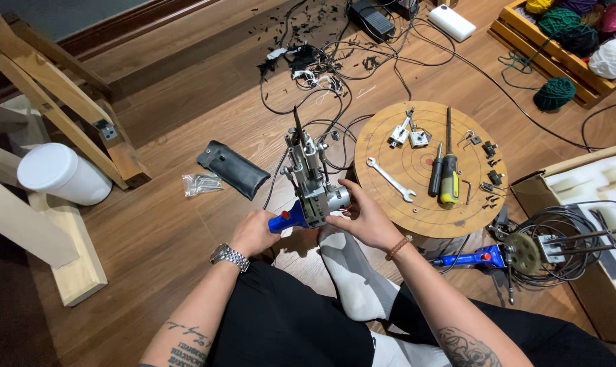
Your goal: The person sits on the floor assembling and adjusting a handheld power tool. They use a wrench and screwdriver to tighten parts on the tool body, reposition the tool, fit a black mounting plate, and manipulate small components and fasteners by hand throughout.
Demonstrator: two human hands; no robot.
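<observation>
Tufting gun (pixel 311 183): one unit, held upright above the lap; left hand (pixel 252 232) fingers wrapped around its blue handle, right hand (pixel 364 219) fingers gripping its motor. Beyond, round wooden board (pixel 389 129): one wrench (pixel 390 179), two screwdrivers (pixel 444 170).

Home craft workshop, wooden plank floor (pixel 185 136), timber frame (pixel 49 88), round wooden board (pixel 423 204) bearing wrench (pixel 389 179) and screwdrivers (pixel 445 170), yarn balls (pixel 580 27) in crate, tangled cables (pixel 321 68)
</observation>
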